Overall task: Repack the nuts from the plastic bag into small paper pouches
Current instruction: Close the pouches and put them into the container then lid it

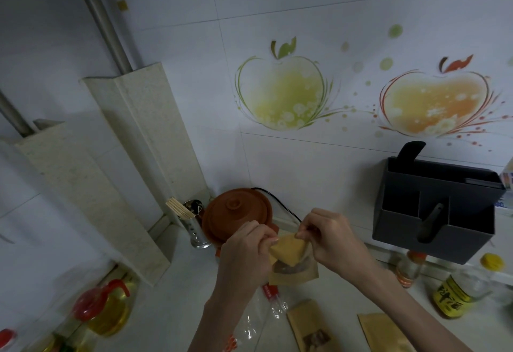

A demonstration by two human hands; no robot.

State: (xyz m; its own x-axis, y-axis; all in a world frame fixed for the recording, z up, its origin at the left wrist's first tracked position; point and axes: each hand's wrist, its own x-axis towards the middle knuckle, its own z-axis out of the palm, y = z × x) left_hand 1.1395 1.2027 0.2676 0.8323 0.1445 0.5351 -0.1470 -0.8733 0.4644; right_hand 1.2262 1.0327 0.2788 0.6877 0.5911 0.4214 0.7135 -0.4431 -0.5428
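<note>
Both hands hold one small paper pouch (288, 257) up above the worktop (172, 296): the left hand (244, 251) pinches its top left corner, the right hand (330, 243) its top right. Below, the clear plastic bag (258, 321) lies on the worktop, beside two flat pouches (313, 329). A brown clay pot (236, 212) stands behind.

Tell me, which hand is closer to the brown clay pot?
The left hand. It sits just in front of the clay pot, overlapping its rim in this view. The right hand is farther off to the right, pinching the other side of the pouch.
</note>
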